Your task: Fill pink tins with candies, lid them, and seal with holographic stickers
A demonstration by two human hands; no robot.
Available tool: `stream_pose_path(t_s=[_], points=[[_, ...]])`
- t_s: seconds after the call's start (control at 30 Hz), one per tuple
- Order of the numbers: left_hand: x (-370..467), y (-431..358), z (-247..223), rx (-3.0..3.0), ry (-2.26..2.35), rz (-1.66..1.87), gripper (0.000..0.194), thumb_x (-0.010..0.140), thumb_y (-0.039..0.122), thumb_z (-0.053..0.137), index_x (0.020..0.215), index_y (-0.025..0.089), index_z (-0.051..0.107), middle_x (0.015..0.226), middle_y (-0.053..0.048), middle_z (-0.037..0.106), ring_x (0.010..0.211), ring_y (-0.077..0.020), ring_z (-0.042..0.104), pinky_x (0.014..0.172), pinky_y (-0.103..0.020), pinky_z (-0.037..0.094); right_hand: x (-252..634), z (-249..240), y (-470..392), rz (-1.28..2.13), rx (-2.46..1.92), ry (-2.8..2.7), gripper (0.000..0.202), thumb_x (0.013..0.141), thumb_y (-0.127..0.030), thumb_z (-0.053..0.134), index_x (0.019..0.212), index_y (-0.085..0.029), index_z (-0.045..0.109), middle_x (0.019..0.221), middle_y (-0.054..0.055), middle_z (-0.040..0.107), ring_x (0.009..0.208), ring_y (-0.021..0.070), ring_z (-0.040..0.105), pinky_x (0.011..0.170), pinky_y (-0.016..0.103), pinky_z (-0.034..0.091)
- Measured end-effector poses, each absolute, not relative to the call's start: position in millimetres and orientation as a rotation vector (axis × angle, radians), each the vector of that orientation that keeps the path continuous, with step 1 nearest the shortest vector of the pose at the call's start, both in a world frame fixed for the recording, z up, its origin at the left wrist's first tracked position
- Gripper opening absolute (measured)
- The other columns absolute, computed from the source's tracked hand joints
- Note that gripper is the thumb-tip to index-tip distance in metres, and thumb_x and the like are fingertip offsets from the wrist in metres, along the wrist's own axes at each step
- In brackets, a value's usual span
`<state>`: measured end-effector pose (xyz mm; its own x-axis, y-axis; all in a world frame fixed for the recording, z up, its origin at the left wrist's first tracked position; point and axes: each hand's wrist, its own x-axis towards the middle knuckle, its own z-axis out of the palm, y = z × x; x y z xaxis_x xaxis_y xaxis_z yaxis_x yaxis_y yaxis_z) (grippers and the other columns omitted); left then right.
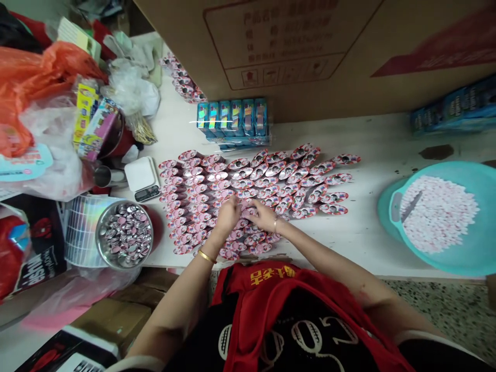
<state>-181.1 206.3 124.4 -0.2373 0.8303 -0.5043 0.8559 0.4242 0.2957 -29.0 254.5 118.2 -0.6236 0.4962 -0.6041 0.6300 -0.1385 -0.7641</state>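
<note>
Many small oval pink-and-red printed containers (pixel 267 182) stand upright in packed rows on the white table. Those on the left show pink or silvery tops, while several on the right have dark openings. My left hand (pixel 228 216) is closed over the middle of the rows, its fingertips at the container tops. Beside it my right hand (pixel 264 216) pinches with thumb and forefinger at a container top; what either hand grips is too small to make out. A steel bowl (pixel 101 253) to the left holds many small shiny oval lids (pixel 129 235), some pink inside.
A teal basin (pixel 391 206) of small white-pink pieces (pixel 437 214) stands at the right with a grey blade-like tool (pixel 411 205) on top. Behind are a large cardboard box (pixel 294 62) and a blue pack (pixel 232 119). A small white scale (pixel 141 174) and plastic bags (pixel 50 67) crowd the left.
</note>
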Motion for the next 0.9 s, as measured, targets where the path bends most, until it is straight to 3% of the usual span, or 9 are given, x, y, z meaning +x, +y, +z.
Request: stream_pose_path(t_s=[0.07,0.13,0.33,0.6,0.77,0.9], points=[[-183,219,124,1.268,2.154,0.099,0.023,0.091,0.031,0.047,0.103,0.017,0.060,0.084,-0.005,0.069,0.075,-0.0152,0.064,0.069,-0.024,0.045,-17,118,254,-2.337,1.435,1.650,0.035,0.085,-0.046,0.057,0.104,-0.017,0.060,0.075,0.002,0.067,0.046,0.0092,0.051,0.044,0.022,0.040],[-181,235,122,1.202,2.211,0.085,0.021,0.089,0.035,0.050,0.095,0.019,0.062,0.080,-0.004,0.069,0.074,-0.0163,0.063,0.067,-0.025,0.044,-7,118,253,-2.678,1.431,1.290,0.040,0.082,-0.054,0.059,0.091,-0.015,0.061,0.066,-0.002,0.061,0.036,0.0045,0.038,0.036,0.019,0.029],[-178,271,113,1.220,2.215,-0.322,0.028,0.084,0.043,0.055,0.090,0.019,0.068,0.096,-0.014,0.071,0.092,-0.0275,0.066,0.074,-0.033,0.047,9,121,258,-3.082,1.299,0.757,0.056,0.077,-0.046,0.069,0.123,-0.020,0.050,0.066,-0.004,0.063,0.040,0.0046,0.040,0.034,0.015,0.022],[-186,281,112,1.241,2.208,-0.513,0.037,0.080,0.049,0.061,0.093,0.016,0.071,0.101,-0.018,0.070,0.100,-0.0309,0.065,0.081,-0.036,0.049,3,116,263,-3.143,1.138,0.620,0.054,0.083,-0.040,0.064,0.129,-0.024,0.041,0.068,-0.005,0.063,0.039,0.0041,0.038,0.034,0.014,0.022],[-174,263,131,1.316,2.000,0.067,0.022,0.082,0.030,0.057,0.096,0.017,0.067,0.088,-0.008,0.068,0.085,-0.0205,0.064,0.078,-0.031,0.048,1,116,262,-3.209,1.091,0.595,0.052,0.084,-0.042,0.063,0.127,-0.026,0.040,0.070,-0.006,0.062,0.038,0.0033,0.038,0.034,0.012,0.020],[-157,236,139,1.212,1.547,0.482,0.008,0.074,0.020,0.057,0.074,0.017,0.065,0.077,-0.001,0.060,0.077,-0.0135,0.057,0.076,-0.026,0.046,-2,115,261,-3.203,1.118,0.533,0.050,0.082,-0.041,0.066,0.124,-0.028,0.042,0.065,-0.010,0.054,0.036,0.0027,0.037,0.032,0.012,0.018]])
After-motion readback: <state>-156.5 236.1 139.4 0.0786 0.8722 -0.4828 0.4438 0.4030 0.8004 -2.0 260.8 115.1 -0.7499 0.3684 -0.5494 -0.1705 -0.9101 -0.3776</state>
